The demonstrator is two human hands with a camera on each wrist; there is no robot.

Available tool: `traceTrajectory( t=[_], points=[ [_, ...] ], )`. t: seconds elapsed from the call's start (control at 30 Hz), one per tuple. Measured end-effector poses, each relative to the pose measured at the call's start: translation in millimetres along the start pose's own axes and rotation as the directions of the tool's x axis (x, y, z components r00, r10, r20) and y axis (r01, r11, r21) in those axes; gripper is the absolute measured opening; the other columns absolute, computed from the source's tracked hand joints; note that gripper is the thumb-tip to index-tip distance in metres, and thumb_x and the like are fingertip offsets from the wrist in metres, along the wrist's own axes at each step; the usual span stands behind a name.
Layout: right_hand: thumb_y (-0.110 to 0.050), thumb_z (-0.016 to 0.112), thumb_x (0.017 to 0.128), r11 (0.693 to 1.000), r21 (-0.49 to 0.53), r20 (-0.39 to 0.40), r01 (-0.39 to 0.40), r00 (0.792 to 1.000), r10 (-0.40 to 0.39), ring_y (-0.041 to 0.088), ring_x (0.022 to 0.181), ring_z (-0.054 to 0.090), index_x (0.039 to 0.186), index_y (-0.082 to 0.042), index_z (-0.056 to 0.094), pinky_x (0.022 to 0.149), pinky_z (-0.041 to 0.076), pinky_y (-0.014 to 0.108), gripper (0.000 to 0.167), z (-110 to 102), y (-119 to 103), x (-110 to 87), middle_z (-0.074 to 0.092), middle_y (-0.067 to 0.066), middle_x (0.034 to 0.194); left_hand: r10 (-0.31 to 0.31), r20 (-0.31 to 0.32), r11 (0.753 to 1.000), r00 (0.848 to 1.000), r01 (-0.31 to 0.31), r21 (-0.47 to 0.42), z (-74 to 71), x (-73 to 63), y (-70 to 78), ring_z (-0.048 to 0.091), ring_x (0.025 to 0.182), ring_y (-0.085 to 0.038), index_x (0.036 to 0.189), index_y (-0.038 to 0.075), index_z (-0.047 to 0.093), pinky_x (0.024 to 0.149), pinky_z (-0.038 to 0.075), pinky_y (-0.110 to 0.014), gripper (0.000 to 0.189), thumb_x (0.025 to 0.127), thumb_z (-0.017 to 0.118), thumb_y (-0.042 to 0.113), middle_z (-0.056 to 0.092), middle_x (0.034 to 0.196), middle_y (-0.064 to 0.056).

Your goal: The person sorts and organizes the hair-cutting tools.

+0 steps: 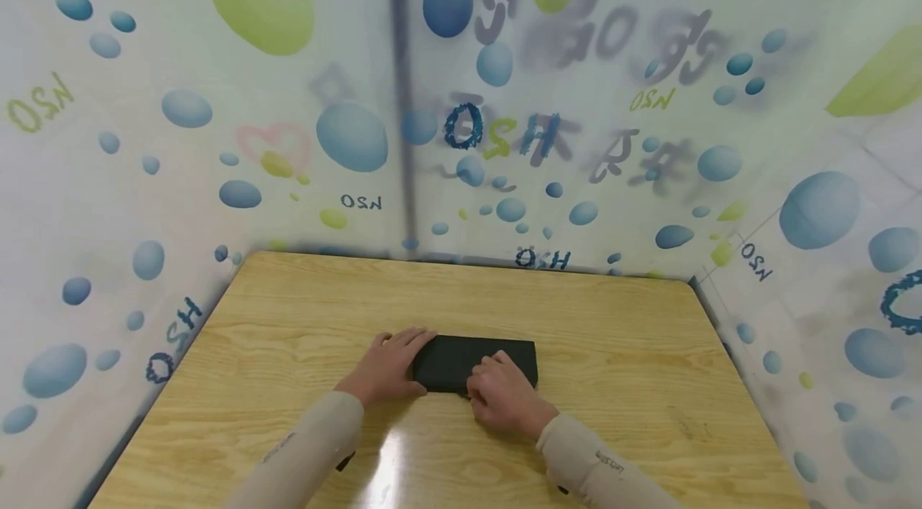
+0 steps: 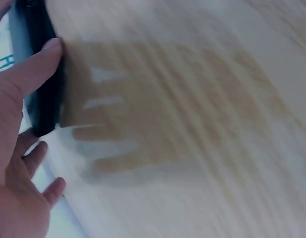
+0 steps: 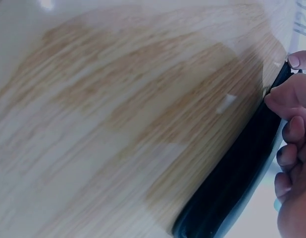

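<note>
A flat black zip case (image 1: 450, 363) lies lengthwise across the wooden table. My left hand (image 1: 389, 367) grips its left end, with the thumb (image 2: 44, 64) on the near side and the fingers spread toward the far corner. At the near edge, right of the middle, my right hand (image 1: 500, 390) pinches the zipper pull between thumb and index finger, the other fingers curled in. In the right wrist view the long side of the black case (image 3: 232, 168) runs diagonally below the pinching fingers (image 3: 286, 96). The pull itself is mostly hidden by the fingertips.
The table (image 1: 302, 293) has pale wood grain and a bright glare spot near its front. Around its back and sides hangs a white curtain (image 1: 144, 197) printed with blue and green bubbles and lettering. Long light sleeves (image 1: 310, 445) cover both arms.
</note>
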State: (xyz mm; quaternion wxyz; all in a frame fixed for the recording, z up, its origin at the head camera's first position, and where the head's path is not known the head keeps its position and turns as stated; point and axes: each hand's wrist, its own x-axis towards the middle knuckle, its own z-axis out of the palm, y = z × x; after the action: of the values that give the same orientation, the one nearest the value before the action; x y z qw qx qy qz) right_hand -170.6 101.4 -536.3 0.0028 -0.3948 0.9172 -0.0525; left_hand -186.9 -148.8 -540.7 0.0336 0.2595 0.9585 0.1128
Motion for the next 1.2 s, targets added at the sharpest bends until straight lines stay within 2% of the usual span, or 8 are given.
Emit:
traceTrajectory(
  t=[0.13, 0.27, 0.97, 1.2],
  points=[
    [-0.023, 0.064, 0.086, 1.0, -0.003, -0.002, 0.018, 1.0, -0.018, 0.007, 0.065, 0.037, 0.067, -0.024, 0.058, 0.073, 0.032, 0.025, 0.02, -1.1, -2.4, 0.8, 0.045, -0.013, 0.065, 0.039, -0.033, 0.998, 0.999, -0.04, -0.043, -0.3, -3.1, -2.6, 0.047, 0.135, -0.026, 0.148, 0.021, 0.042, 0.102, 0.04, -0.053, 0.086, 0.076, 0.079, 0.049, 0.045, 0.151, -0.008],
    [-0.023, 0.065, 0.086, 1.0, -0.009, 0.001, 0.025, 1.0, -0.025, 0.007, 0.065, 0.037, 0.066, -0.025, 0.058, 0.074, 0.032, 0.026, 0.022, -0.6, -3.9, 1.4, 0.044, -0.014, 0.064, 0.044, -0.037, 0.997, 0.998, -0.047, -0.066, -2.9, -4.8, -0.6, 0.048, 0.135, -0.027, 0.147, 0.019, 0.044, 0.102, 0.04, -0.054, 0.084, 0.077, 0.08, 0.046, 0.045, 0.151, -0.01],
    [-0.028, 0.066, 0.089, 0.999, -0.007, 0.021, 0.051, 0.999, -0.05, 0.006, 0.069, 0.042, 0.072, -0.026, 0.062, 0.076, 0.035, 0.026, 0.018, 5.3, -8.6, 7.1, 0.049, -0.015, 0.068, 0.053, -0.055, 0.999, 0.997, -0.053, -0.004, -0.1, -4.3, 0.0, 0.053, 0.129, -0.027, 0.146, 0.02, 0.045, 0.1, 0.043, -0.052, 0.084, 0.075, 0.08, 0.049, 0.048, 0.148, -0.009],
    [-0.028, 0.066, 0.09, 0.999, -0.02, 0.01, 0.051, 0.999, -0.05, 0.006, 0.068, 0.041, 0.071, -0.026, 0.062, 0.076, 0.034, 0.026, 0.019, 4.3, -11.9, 9.7, 0.049, -0.015, 0.067, 0.051, -0.062, 0.998, 0.997, -0.049, 0.034, -3.7, -3.1, 1.5, 0.054, 0.127, -0.028, 0.145, 0.021, 0.047, 0.103, 0.042, -0.052, 0.085, 0.074, 0.08, 0.052, 0.051, 0.145, -0.007]
  ],
)
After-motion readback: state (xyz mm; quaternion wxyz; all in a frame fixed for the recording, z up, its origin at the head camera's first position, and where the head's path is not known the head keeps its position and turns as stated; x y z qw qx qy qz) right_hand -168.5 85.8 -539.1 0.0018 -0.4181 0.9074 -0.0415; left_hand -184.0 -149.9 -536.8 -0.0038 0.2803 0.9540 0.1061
